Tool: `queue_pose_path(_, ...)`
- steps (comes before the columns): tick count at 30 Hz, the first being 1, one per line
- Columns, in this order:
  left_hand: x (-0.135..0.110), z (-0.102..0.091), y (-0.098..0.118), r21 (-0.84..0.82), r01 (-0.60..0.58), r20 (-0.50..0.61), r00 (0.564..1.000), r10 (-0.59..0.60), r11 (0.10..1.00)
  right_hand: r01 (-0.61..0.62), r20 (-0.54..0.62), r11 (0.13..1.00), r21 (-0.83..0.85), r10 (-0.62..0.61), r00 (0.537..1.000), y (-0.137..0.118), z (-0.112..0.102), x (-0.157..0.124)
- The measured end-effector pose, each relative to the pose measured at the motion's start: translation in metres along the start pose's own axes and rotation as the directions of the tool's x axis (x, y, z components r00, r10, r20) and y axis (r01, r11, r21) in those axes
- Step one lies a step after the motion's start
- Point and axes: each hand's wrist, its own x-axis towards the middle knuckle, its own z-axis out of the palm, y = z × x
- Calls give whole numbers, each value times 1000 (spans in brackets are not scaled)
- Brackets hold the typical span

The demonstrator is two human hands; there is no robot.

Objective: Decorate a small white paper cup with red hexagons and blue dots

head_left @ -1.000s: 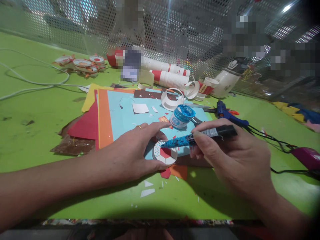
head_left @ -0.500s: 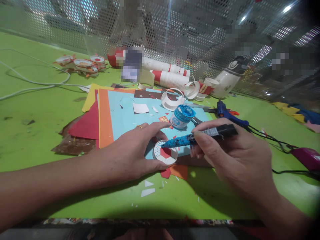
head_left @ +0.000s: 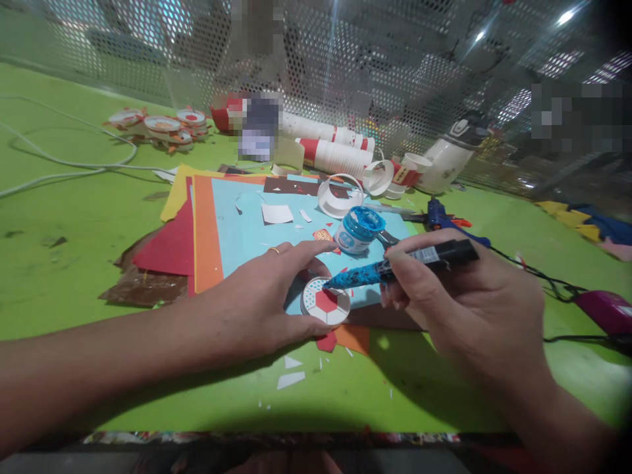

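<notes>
My left hand [head_left: 281,289] grips a small round white disc [head_left: 316,315] between thumb and fingers, keeping it on the work surface. A red hexagon sits at the disc's middle, with dark lines running out to the rim and blue dots in the upper left sections. Pinched in my right hand [head_left: 459,289] is a black marker [head_left: 424,257], its front end smeared with blue paint. The marker's tip is at the disc's upper part. Just behind stands an open jar of blue paint [head_left: 354,238]. A red paper piece [head_left: 326,342] lies by the disc's near edge.
Under the work lie stacked coloured paper sheets [head_left: 241,230] with white scraps. Paper cups [head_left: 340,158], a phone and a kettle [head_left: 447,161] line the back. A blue glue gun [head_left: 437,214] with a black cord lies right. Decorated round pieces [head_left: 162,125] stand far left.
The marker tip has shifted slightly right along the disc's upper part, and more blue dots show there. My left hand stays on the disc.
</notes>
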Motion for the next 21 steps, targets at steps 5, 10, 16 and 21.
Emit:
queue_pose_path(5, -1, 0, -1, 3, -3, -5, 1000, 3, 1000, 27, 6, 999, -36, -27, 1000, 1, -1, 0)
queue_pose_path(10, 0, 0, -1, 0, -6, -9, 1000, 6, 1000, 27, 20, 999, -28, -26, 999, 2, 0, 1)
queue_pose_path(16, -1, 0, -3, 1, -18, -12, 1000, 18, 1000, 4, 56, 999, -34, -2, 998, 0, 0, 0)
queue_pose_path(21, -1, 0, -2, 8, -14, -1, 1000, 14, 1000, 19, 91, 999, -30, -16, 996, 1, -2, 0)
